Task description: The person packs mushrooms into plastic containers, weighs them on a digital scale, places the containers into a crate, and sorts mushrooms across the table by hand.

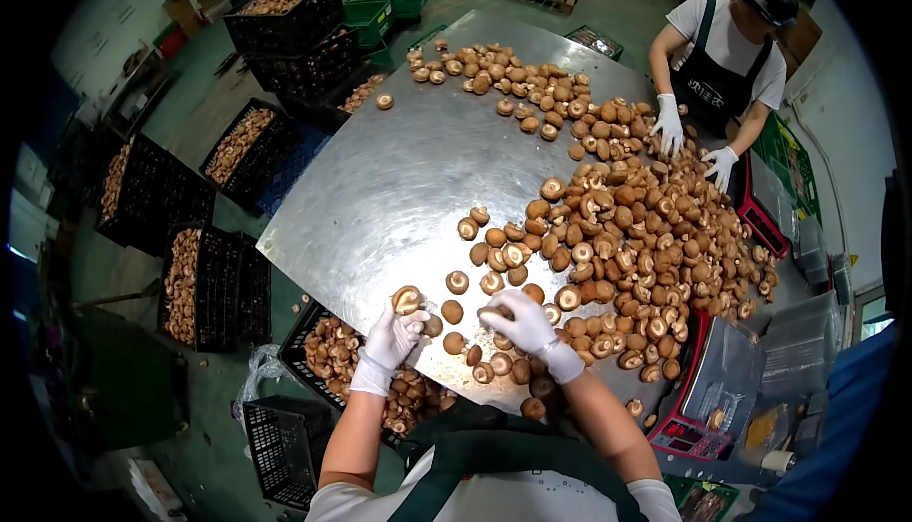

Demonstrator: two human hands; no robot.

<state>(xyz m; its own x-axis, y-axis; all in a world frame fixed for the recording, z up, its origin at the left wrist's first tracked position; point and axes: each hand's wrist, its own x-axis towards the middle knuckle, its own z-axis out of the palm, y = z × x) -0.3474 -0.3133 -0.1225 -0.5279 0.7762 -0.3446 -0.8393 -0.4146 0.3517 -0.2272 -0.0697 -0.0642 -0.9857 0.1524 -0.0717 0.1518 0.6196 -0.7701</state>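
Gloved in white, my left hand [392,336] is closed on a shiitake mushroom [407,300], its pale underside facing up, above the table's near edge. My right hand [522,322], also gloved, has its fingers curled down over a mushroom that they mostly hide. Loose mushrooms [452,311] lie on the metal table [366,180] between and around both hands. To the right of my right hand spreads a large heap of brown mushrooms [655,237]. Below my left hand, a black crate [302,343] full of mushrooms stands under the table edge.
Across the table a co-worker's gloved hands [669,125] touch the heap. Red-edged scales [698,398] and clear plastic trays [803,332] line the right side. Filled black crates [195,284] stand on the floor at left, with an unfilled black crate [285,446] near my left elbow.
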